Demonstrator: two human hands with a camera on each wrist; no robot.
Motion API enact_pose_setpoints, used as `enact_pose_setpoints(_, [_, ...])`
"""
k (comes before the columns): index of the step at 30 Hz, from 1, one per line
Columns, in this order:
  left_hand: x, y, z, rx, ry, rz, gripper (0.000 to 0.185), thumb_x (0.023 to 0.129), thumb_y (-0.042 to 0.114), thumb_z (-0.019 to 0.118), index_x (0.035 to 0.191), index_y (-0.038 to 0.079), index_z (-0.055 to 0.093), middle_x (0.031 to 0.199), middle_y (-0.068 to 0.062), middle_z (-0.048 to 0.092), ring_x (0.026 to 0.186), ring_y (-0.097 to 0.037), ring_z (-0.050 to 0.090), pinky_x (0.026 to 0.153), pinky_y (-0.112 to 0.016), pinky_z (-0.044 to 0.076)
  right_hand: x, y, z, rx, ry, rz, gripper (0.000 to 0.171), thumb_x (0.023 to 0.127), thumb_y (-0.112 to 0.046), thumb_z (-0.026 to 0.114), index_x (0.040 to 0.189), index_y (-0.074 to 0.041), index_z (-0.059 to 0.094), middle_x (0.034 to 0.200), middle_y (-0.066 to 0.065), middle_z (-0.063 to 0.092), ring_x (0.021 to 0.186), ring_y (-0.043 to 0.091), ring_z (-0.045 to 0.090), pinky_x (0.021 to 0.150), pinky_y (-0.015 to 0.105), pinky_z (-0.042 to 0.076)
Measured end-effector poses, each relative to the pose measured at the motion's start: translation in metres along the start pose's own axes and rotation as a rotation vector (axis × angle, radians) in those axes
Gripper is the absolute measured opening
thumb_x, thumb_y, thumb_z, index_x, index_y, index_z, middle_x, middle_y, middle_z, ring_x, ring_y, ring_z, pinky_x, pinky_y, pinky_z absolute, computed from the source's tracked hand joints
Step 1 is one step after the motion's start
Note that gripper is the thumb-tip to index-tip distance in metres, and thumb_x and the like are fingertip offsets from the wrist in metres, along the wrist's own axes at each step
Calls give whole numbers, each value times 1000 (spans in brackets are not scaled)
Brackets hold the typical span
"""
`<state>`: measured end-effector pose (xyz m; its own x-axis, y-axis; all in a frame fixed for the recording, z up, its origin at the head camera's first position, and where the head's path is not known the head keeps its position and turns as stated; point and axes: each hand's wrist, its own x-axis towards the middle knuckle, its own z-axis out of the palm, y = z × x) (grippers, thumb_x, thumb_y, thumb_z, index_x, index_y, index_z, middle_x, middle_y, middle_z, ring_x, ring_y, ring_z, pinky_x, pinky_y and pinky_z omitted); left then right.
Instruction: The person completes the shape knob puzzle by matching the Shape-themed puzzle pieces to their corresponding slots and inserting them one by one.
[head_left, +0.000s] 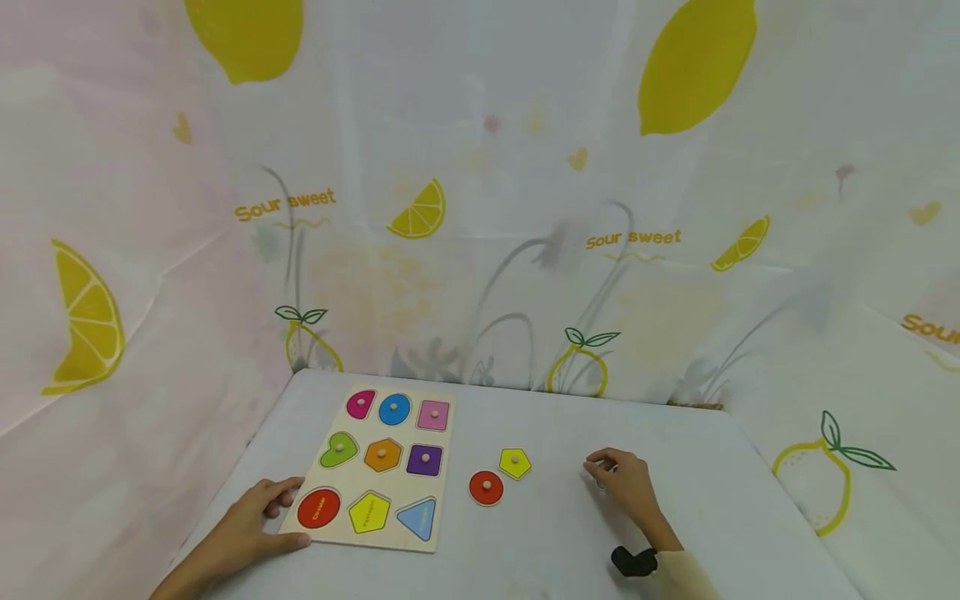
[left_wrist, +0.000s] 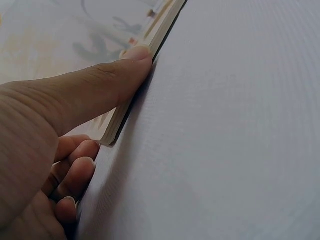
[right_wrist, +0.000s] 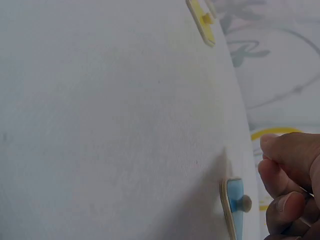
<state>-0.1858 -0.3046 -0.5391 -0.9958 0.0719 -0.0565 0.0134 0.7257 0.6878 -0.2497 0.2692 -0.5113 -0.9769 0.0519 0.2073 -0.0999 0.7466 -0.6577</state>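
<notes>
My left hand (head_left: 251, 529) grips the near left corner of a wooden shape puzzle board (head_left: 367, 482), thumb along the near edge and fingers at the left side. In the left wrist view, the thumb (left_wrist: 115, 82) presses the board's edge (left_wrist: 111, 127). My right hand (head_left: 626, 487) hovers over the table on the right, fingers loosely bent and holding nothing. Just beside its fingertips in the right wrist view lies a blue knobbed puzzle piece (right_wrist: 234, 200), mostly hidden by the hand in the head view. A red round piece (head_left: 480, 496) and a yellow pentagon piece (head_left: 512, 468) lie between board and hand.
Knobbed pieces fill the board's two far rows. Its near row shows a red circle recess (head_left: 318, 508), a yellow pentagon recess (head_left: 369, 512) and a blue triangle recess (head_left: 418, 518) without knobs. Behind the white table (head_left: 540, 542) hangs a lemon-printed cloth (head_left: 465, 292).
</notes>
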Motion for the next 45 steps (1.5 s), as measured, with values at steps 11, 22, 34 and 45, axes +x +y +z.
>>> enact_pose_setpoints(11, [0,-5,0,14,-5,17,98,66,39,97,142,-5,54,101,-3,51,95,-20,46,75,-24,46,-10,18,-17,-72,41,49,18,91,-21,79,98,-5,78,78,-1,67,65,13,53,57,27,41])
enact_pose_setpoints(22, [1,-6,1,4,-22,2,98,67,40,97,143,-5,54,101,-3,50,95,-20,46,75,-24,46,-15,29,-14,-89,5,126,23,89,-24,81,96,-3,78,74,-2,62,65,13,51,57,29,42])
enact_pose_setpoints(34, [0,-2,-4,3,-26,38,94,72,38,94,144,-6,52,103,-4,51,97,-22,45,75,-24,47,-7,26,-12,-102,10,100,21,90,-25,80,95,-4,79,70,-3,62,62,14,50,55,28,40])
enact_pose_setpoints(45, [0,1,-3,3,-17,19,96,69,37,96,143,-6,53,101,-4,50,96,-22,46,75,-24,48,-7,21,-12,-132,3,94,18,90,-24,79,94,-7,78,66,-5,56,57,13,46,50,26,34])
